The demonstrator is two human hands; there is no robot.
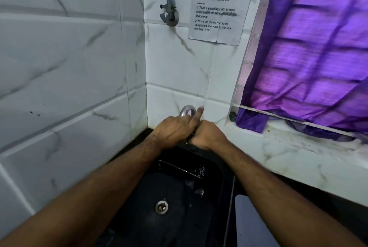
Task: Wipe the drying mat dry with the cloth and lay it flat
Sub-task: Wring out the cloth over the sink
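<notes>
Both hands meet at the far edge of a black sink (179, 191), close to the tiled back wall. The left hand (175, 130) lies knuckles up with its fingers bent downward, except for one finger (199, 112) that sticks out straight and points up and away, its tip just beside a round metal fitting (187, 111) on the wall. The right hand (208, 135) is curled into a tight fist, pressed against the left one. Between the two hands a thin sliver of something dark (192, 134) shows, gripped by the right fist and touched by the left fingers; so little of it is visible that it cannot be told whether it is the cloth. The drying mat cannot be made out with certainty: a flat bluish-grey sheet (253, 225) lies on the dark counter at the near right of the sink, well apart from both hands, and it may be the mat. In the basin there is a metal drain (161, 207) and some water drops. On the far wall a tap valve (169, 10) sits above the hands, with a printed paper sheet (219, 6) to its right, and a purple curtain (310, 51) covers the window on the right.
</notes>
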